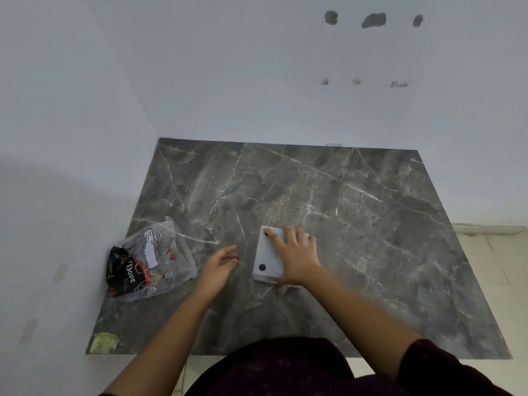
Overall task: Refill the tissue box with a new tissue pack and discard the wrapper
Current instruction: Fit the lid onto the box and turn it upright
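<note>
A white rectangular tissue box (267, 257) with two dark dots on its upper face lies on the dark marble table (357, 224), near the middle front. My right hand (297, 252) rests flat on top of the box with fingers spread, covering its right part. Just left of the box, my left hand (221, 265) hovers with loosely curled fingers and holds nothing. A clear plastic tissue wrapper (160, 258) with a white label lies crumpled at the table's left side, against the wall.
A black and red "Dove" pouch (123, 272) sits under or inside the clear wrapper at the left. White walls bound the table at the back and left. A yellowish patch (104, 342) marks the front-left corner. Pale floor tiles (491, 252) lie to the right.
</note>
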